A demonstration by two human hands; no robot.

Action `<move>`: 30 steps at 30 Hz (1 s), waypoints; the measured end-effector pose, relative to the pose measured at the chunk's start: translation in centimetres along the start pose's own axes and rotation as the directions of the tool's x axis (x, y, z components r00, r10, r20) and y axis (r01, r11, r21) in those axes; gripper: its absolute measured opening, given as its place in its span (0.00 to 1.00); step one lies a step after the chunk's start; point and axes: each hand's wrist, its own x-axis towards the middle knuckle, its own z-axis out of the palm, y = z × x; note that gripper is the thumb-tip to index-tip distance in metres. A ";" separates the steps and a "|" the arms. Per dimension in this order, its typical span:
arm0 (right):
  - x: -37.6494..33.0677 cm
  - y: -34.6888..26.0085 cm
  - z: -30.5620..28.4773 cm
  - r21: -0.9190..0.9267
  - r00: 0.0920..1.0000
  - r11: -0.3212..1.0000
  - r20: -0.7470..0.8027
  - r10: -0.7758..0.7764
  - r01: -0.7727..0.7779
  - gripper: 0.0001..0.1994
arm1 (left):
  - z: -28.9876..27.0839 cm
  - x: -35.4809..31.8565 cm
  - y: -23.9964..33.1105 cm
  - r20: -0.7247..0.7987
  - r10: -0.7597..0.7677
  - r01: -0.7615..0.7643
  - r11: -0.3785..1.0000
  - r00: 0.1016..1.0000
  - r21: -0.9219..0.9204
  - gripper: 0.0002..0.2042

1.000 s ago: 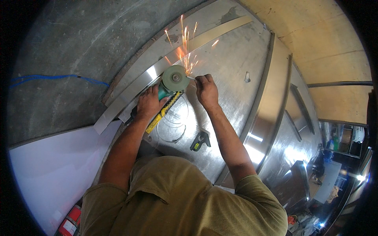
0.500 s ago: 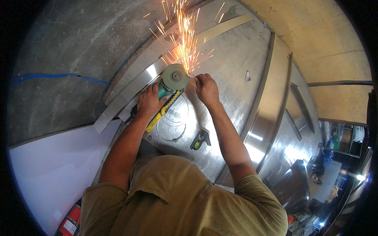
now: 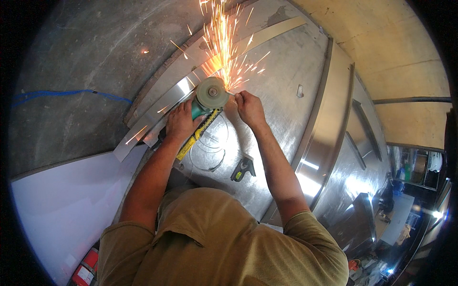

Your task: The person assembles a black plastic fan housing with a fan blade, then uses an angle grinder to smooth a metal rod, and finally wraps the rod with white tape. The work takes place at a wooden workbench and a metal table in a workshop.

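Observation:
My left hand (image 3: 180, 122) is wrapped round the green body of an angle grinder (image 3: 213, 93), whose round grey disc faces up toward me. Between the fingertips of my right hand (image 3: 251, 110) is pinched a thin metal rod (image 3: 231, 93), its tip against the disc's right edge. Orange sparks (image 3: 224, 52) spray away from that contact toward the far side. Below the grinder lies a yellow-and-black tool (image 3: 194, 137), partly covered by my left hand and the grinder. A loop of thin wire (image 3: 210, 170) rests nearby on the shiny metal sheet (image 3: 281, 90).
A small black-and-green tool (image 3: 243, 169) lies on the sheet near my right forearm. Long metal strips (image 3: 162, 107) run along the far left edge. Folded metal panels (image 3: 324, 128) stand to the right. A blue cable (image 3: 71, 91) crosses the concrete floor.
The spark spray has spread wider, with stray sparks now at the left over the strips and floor. Both hands and the grinder stay nearly in place.

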 end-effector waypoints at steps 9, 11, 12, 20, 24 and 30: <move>1.0 0.5 0.1 0.100 0.981 0.983 0.130 0.143 -0.156 0.21 | -0.4 -0.2 0.4 0.005 -0.013 0.013 1.000 1.000 0.013 0.36; 1.3 0.6 0.0 0.124 0.976 0.977 0.153 0.156 -0.175 0.21 | -0.3 -0.2 0.3 0.007 -0.012 0.012 1.000 1.000 0.012 0.35; 1.4 0.7 0.0 0.138 0.972 0.974 0.174 0.155 -0.180 0.21 | -0.2 -0.2 0.3 -0.024 0.008 -0.007 1.000 1.000 0.020 0.35; 0.6 0.1 -0.5 0.154 0.986 0.977 0.091 0.137 -0.150 0.18 | 0.3 -0.1 0.0 -0.014 -0.009 0.010 0.999 1.000 0.049 0.36; 0.4 -0.2 -1.0 0.087 0.993 0.990 0.060 0.103 -0.108 0.17 | 0.6 0.0 -0.3 -0.024 0.007 -0.006 0.999 1.000 0.050 0.36; 0.4 -0.1 -1.0 0.079 0.996 0.994 0.051 0.069 -0.073 0.15 | 1.0 0.0 -0.8 -0.099 0.076 -0.074 0.997 0.992 0.025 0.35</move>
